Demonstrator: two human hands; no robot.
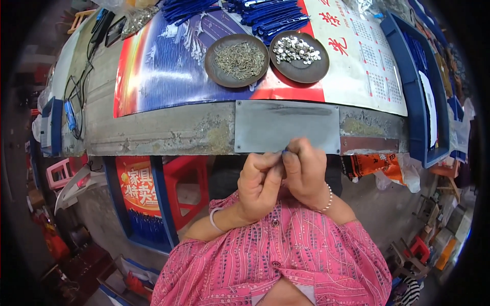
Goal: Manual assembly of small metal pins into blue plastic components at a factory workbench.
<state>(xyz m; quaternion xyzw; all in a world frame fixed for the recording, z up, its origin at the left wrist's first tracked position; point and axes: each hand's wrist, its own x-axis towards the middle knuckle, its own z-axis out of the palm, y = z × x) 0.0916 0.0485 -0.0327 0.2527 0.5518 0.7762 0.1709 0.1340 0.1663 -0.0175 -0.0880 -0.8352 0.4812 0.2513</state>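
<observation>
My left hand [259,183] and my right hand [306,171] meet in front of my chest, just off the near edge of the table. Thumbs and forefingers of both are pinched together, tip to tip. A speck of a small blue piece [286,151] shows between the fingertips; the rest of it is hidden. Beyond the hands lies a grey metal plate [287,125], screwed down at the table's edge. Farther back stand a brown dish [210,69] of thin brass-coloured pins and a brown dish [319,76] of small shiny silver round pieces, side by side.
A calendar poster [357,66] covers the tabletop. Bundles of blue strips [273,20] lie at the back. A blue tray [421,127] stands at the right edge, and a blue-framed bin [171,224] and a red stool [184,188] are below left. An orange bag [377,166] hangs at right.
</observation>
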